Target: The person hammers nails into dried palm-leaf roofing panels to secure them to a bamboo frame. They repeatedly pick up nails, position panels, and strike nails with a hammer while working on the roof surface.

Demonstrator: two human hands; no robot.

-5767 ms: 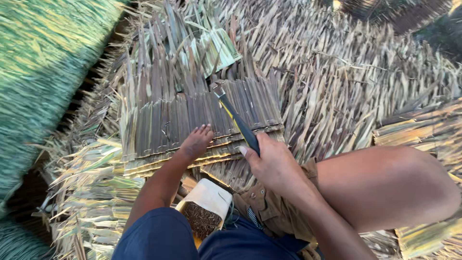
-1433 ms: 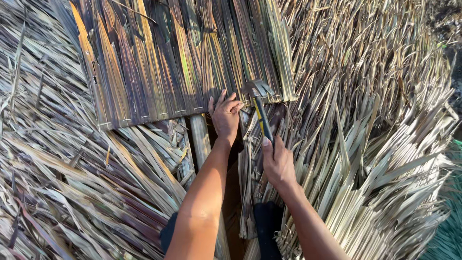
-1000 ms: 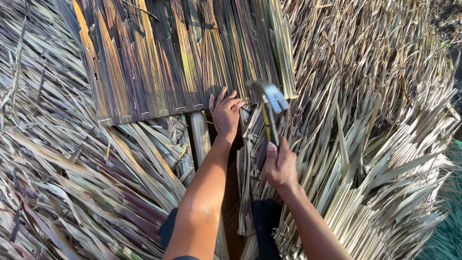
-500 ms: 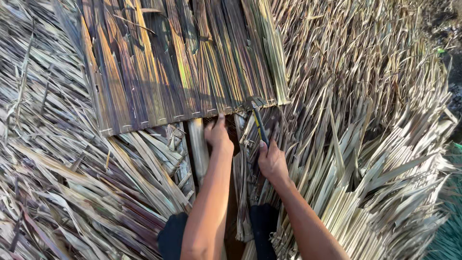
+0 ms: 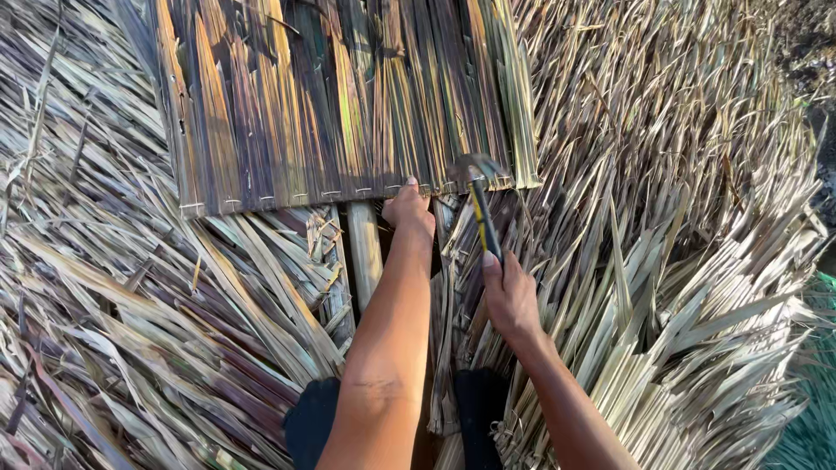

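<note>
A stitched panel of dry palm leaves [image 5: 340,96] lies across a thatch of loose palm fronds. My left hand [image 5: 409,211] presses on the panel's lower edge, fingertips at the stitched seam, just right of a pale wooden pole [image 5: 364,252]. My right hand [image 5: 509,296] grips a hammer [image 5: 481,204] with a black and yellow handle. The metal head of the hammer rests at the panel's lower edge, close to my left fingertips.
Dry palm fronds [image 5: 697,261] cover the whole surface on every side. My dark-clad knees [image 5: 313,422] show at the bottom. A green net [image 5: 805,409] shows past the thatch at the lower right edge.
The hammer was raised a second ago and has come down onto the panel's lower edge. My left hand stays at the seam. The view has shifted slightly.
</note>
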